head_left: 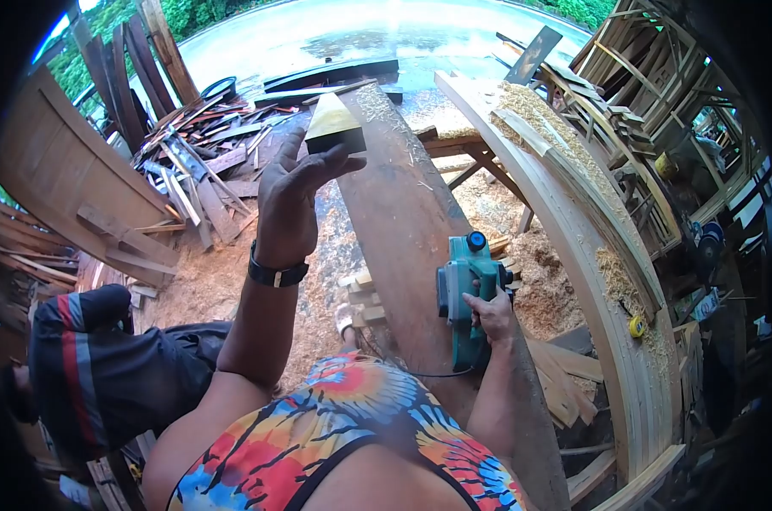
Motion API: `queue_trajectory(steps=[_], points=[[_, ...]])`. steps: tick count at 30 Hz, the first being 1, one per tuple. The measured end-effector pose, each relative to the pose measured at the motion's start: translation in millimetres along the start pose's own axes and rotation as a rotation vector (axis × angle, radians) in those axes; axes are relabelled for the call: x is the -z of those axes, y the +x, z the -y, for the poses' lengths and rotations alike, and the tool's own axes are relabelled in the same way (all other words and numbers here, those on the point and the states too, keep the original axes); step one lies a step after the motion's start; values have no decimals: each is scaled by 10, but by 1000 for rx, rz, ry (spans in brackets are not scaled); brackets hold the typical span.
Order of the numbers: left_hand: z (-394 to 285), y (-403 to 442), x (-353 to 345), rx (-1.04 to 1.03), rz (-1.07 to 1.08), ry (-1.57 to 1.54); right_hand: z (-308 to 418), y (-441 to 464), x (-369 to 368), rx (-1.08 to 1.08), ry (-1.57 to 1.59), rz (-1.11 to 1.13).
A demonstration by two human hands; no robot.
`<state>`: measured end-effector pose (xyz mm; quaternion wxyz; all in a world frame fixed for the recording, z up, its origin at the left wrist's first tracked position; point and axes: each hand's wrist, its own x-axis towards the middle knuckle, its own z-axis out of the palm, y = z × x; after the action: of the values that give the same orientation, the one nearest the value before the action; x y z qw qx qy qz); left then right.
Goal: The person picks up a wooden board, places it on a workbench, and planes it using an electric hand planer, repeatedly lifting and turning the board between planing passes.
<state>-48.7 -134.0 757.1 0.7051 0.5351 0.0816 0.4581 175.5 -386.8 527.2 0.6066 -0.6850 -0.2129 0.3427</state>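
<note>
My left hand (296, 192), with a dark watch on its wrist, is raised over the far part of a long brown workbench board (394, 200). Its fingers and thumb hold a piece of wood (333, 119) with a pale top face and a dark end turned towards me. My right hand (492, 317) is closed round the handle of a green electric planer (464, 341), which rests on the board's right side. A dark power cord (437, 373) runs from the planer's near end towards my body.
Long pale planks (565, 230) with shavings and a yellow tape measure (636, 327) lie to the right. At the left, a person in a dark shirt (105, 366) bends down. Scrap wood (207, 162) is heaped beyond, and sawdust covers the ground (216, 281).
</note>
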Motion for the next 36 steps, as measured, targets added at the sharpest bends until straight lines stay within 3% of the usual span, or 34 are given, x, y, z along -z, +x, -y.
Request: queue_trajectory(steps=[36], points=[[135,-112,12,57,-9,36,6,-14,-4,-37,-7,4]])
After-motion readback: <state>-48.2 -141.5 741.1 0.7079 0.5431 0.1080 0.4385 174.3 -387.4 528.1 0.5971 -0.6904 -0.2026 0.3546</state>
